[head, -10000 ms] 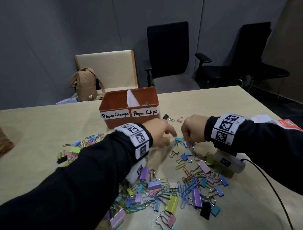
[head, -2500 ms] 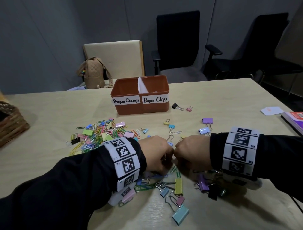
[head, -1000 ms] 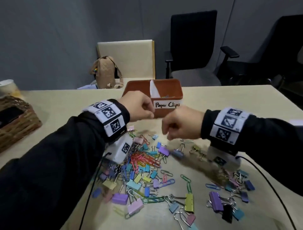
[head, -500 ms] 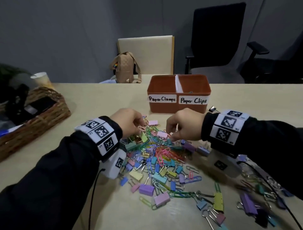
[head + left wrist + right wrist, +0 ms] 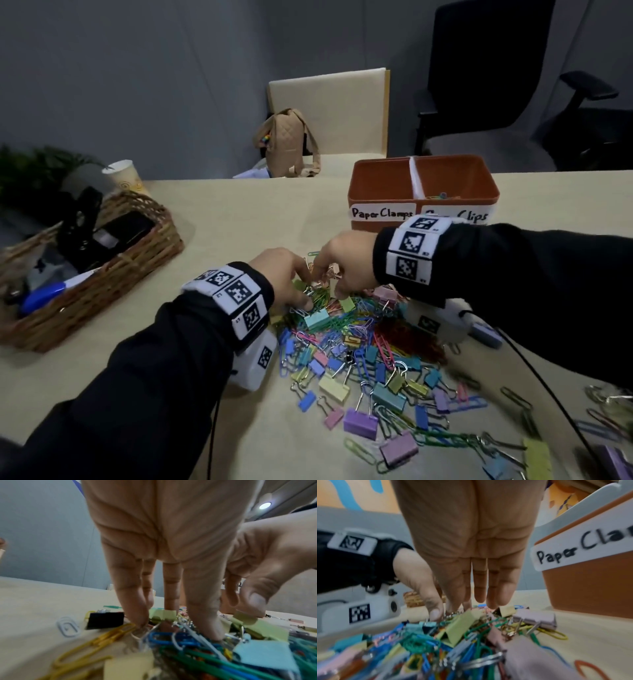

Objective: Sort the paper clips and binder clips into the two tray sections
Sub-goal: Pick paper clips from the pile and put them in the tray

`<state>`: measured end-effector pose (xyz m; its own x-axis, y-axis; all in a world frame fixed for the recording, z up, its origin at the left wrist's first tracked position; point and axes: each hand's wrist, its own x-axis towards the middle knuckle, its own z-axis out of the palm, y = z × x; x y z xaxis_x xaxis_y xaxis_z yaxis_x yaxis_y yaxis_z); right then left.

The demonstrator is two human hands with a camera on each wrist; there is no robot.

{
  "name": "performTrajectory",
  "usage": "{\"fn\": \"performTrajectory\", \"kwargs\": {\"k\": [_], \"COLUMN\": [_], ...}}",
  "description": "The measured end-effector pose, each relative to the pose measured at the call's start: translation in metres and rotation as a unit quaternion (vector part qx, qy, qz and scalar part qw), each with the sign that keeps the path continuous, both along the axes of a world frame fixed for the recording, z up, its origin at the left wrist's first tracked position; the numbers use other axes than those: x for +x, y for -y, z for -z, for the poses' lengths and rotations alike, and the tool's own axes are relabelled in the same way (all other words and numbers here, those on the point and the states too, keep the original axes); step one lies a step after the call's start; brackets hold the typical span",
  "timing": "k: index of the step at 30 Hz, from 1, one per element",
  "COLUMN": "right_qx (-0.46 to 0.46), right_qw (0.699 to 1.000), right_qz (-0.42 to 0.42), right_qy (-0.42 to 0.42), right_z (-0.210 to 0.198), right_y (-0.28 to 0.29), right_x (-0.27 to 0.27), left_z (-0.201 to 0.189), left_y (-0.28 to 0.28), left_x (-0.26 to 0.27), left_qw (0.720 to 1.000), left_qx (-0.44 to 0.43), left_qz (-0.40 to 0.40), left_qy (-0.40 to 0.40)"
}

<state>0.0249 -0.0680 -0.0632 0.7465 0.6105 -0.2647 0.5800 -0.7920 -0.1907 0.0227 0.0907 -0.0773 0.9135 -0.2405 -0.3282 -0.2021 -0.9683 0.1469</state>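
Observation:
An orange tray [image 5: 383, 178] stands at the back, divided in two and labelled "Paper Clamps" and "Paper Clips". A few paper clips [image 5: 442, 196] lie in its right section. A heap of coloured paper clips and binder clips [image 5: 359, 346] covers the table in front of it. My left hand [image 5: 291, 277] and right hand [image 5: 342, 263] both reach down into the heap's far end, close together. The left fingers [image 5: 171, 599] are straight, with their tips on the clips. The right fingers [image 5: 479, 588] hang straight, and the right thumb [image 5: 254, 601] touches an olive binder clip [image 5: 257, 626].
A wicker basket [image 5: 102, 274] with a blue marker and dark items stands at the left, with a paper cup [image 5: 123, 174] behind it. Behind the table are a beige bag [image 5: 287, 144] on a chair and black office chairs [image 5: 496, 85]. A black cable [image 5: 548, 394] crosses the clips at the right.
Both hands came down from raised fists onto the far end of the heap and their fingers straightened. The head view swung left, bringing the basket into sight.

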Motion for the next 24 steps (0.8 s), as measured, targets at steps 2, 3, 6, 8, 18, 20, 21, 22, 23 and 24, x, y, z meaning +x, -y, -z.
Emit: {"fn": "performTrajectory", "kwargs": {"k": [2,3,6,8,18,20,21,22,23,24], "right_qx": [-0.032,-0.046,-0.088,-0.105,-0.127,-0.125,-0.111,-0.096,-0.085,-0.077], "right_qw": [0.999,0.998,0.996,0.994,0.992,0.992,0.993,0.995,0.996,0.996], "right_qz": [-0.028,-0.035,-0.027,-0.015,-0.018,-0.017,-0.014,-0.012,-0.008,-0.001], "right_qy": [0.002,0.005,0.011,0.014,-0.003,-0.022,-0.029,-0.034,-0.038,-0.041], "right_z": [0.007,0.008,0.007,0.007,0.009,0.011,0.011,0.011,0.011,0.012], "right_y": [-0.007,-0.008,-0.004,0.001,-0.015,-0.016,-0.015,-0.013,-0.01,-0.008], "right_x": [-0.001,-0.002,-0.004,-0.005,0.004,0.011,0.013,0.015,0.016,0.016], "left_z": [0.0,0.001,0.001,0.003,0.011,0.012,0.013,0.015,0.016,0.018], "left_y": [0.002,0.002,0.002,0.004,0.001,0.0,0.0,0.0,0.0,-0.001], "left_x": [-0.003,-0.004,-0.009,-0.013,-0.014,-0.01,-0.009,-0.008,-0.008,-0.009], "left_qw": [1.0,0.999,0.998,0.998,0.998,0.998,0.998,0.998,0.997,0.997], "left_qx": [0.002,0.004,0.003,-0.012,-0.001,-0.005,-0.007,-0.008,-0.007,-0.007], "left_qz": [0.009,0.016,0.036,0.048,0.066,0.062,0.062,0.066,0.072,0.076], "left_qy": [0.015,0.028,0.054,0.043,0.01,0.007,0.008,0.013,0.018,0.022]}}
